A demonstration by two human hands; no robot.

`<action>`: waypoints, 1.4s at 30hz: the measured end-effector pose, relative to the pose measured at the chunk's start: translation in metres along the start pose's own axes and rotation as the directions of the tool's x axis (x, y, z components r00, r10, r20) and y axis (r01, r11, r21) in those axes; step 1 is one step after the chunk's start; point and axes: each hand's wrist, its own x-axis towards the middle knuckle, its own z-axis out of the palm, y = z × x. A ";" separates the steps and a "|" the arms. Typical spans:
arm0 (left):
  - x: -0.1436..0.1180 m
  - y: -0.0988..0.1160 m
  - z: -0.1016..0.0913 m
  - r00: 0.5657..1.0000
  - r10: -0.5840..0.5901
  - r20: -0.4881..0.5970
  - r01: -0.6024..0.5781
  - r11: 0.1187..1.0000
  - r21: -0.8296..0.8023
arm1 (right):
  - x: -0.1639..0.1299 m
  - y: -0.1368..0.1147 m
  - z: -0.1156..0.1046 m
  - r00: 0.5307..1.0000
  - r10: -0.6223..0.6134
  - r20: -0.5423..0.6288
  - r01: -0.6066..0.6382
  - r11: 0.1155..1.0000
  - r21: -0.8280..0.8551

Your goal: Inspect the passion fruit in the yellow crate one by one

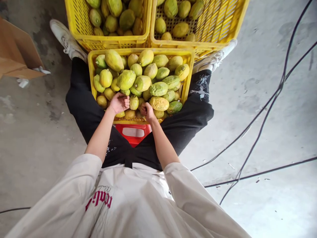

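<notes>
A yellow crate (92, 76) full of green-yellow papayas (143, 83) stands between my knees. My left hand (120, 103) is over the near left part of the fruit, its fingers curled in. Just beyond its fingers lies a small green papaya (125, 92). Nearer the crate's front edge, my right hand (148, 110) is closed like a fist beside a yellow-orange, rough-skinned papaya (159, 103). Whatever either hand may hold is too small or hidden to make out. A small papaya (134, 102) lies in the gap between the two hands.
Two more yellow crates, a left one (109, 39) and a right one (218, 24), stand beyond, both containing papayas. A red stool (135, 141) is under me. An open cardboard box (18, 53) is at the left. Black cables (274, 92) cross the concrete floor at right.
</notes>
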 end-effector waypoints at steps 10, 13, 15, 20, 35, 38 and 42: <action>-0.007 -0.024 0.013 0.978 0.194 -0.078 -0.191 0.981 0.045 | -0.009 -0.014 0.010 0.996 0.073 -0.044 -0.073 0.997 0.008; -0.009 -0.031 0.013 0.952 0.289 -0.104 -0.288 0.957 0.029 | -0.017 -0.013 0.021 0.998 0.066 -0.007 -0.066 0.998 0.007; -0.010 -0.034 0.012 0.941 0.311 -0.130 -0.312 0.950 0.014 | -0.023 -0.010 0.029 0.998 0.054 0.020 -0.054 0.999 0.006; -0.020 -0.031 0.009 0.955 0.258 -0.147 -0.255 0.966 0.040 | -0.042 -0.028 0.037 0.983 -0.183 -0.007 0.181 0.980 -0.083; -0.017 -0.037 0.004 0.966 0.227 -0.121 -0.212 0.970 0.123 | -0.074 -0.081 -0.010 0.914 -0.322 -0.246 0.311 0.947 -0.084; -0.016 -0.036 0.004 0.965 0.233 -0.120 -0.214 0.965 0.151 | -0.057 -0.060 -0.014 0.937 -0.260 -0.232 0.246 0.965 -0.087; -0.012 -0.040 0.000 0.939 0.316 -0.135 -0.288 0.938 0.195 | -0.054 -0.052 -0.031 0.948 -0.265 -0.176 0.256 0.964 -0.069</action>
